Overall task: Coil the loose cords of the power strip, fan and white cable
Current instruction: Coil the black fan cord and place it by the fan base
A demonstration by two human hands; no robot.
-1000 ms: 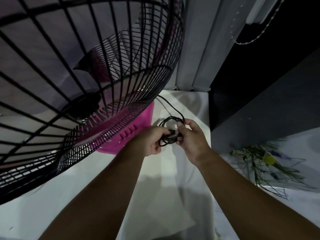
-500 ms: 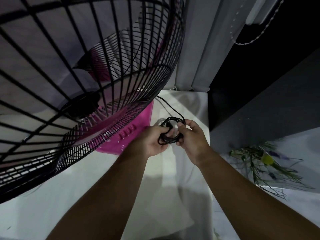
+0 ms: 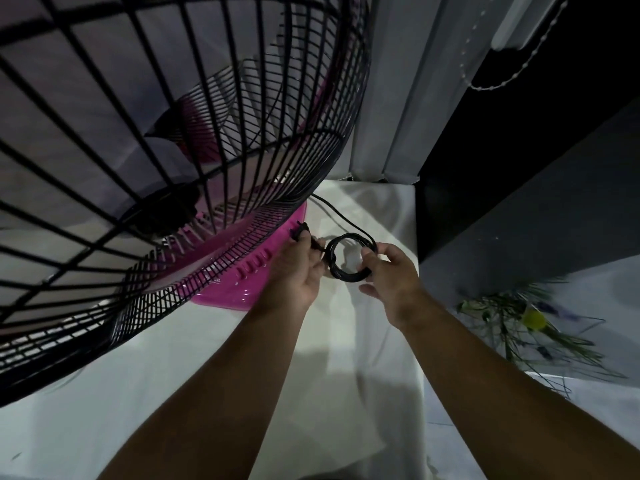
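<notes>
White-clothed table, centre frame: my right hand pinches fan cord coil, left hand grips plug end. Risk I see: pinch slackens, loops spring apart.

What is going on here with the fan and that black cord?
A person is coiling the fan's black cord. The right hand pinches the small coil above the white cloth, while the left hand holds the plug end beside the pink fan base. One strand runs back under the fan cage.
</notes>
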